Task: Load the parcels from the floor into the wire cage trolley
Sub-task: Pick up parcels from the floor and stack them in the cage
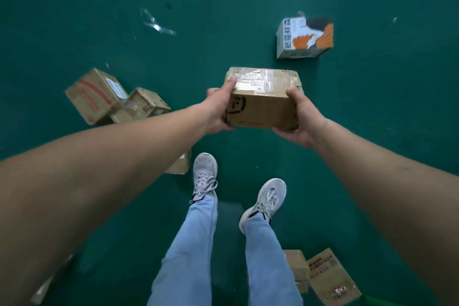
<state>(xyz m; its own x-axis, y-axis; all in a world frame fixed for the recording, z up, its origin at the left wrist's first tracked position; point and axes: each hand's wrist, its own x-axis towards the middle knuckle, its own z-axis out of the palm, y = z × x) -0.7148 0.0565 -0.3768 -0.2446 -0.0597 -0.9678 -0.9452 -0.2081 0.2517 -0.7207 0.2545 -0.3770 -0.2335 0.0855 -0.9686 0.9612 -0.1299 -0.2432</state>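
A brown cardboard parcel (263,102) with tape and white labels on top hangs above the green floor, held between both hands. My left hand (219,109) grips its left end, thumb on the top edge. My right hand (299,119) grips its right end from the side and below. More parcels lie on the floor: a white and orange printed box (305,37) at the far right, a brown box with red stripes (95,94) and a smaller brown box (146,104) touching it at the left. No wire cage trolley is in view.
A small brown box (180,165) lies partly hidden under my left forearm. Two brown boxes (330,276) lie at the bottom right behind my feet. My feet in white shoes (205,174) stand on the green floor (372,119). Clear plastic scrap (156,25) lies at the far left.
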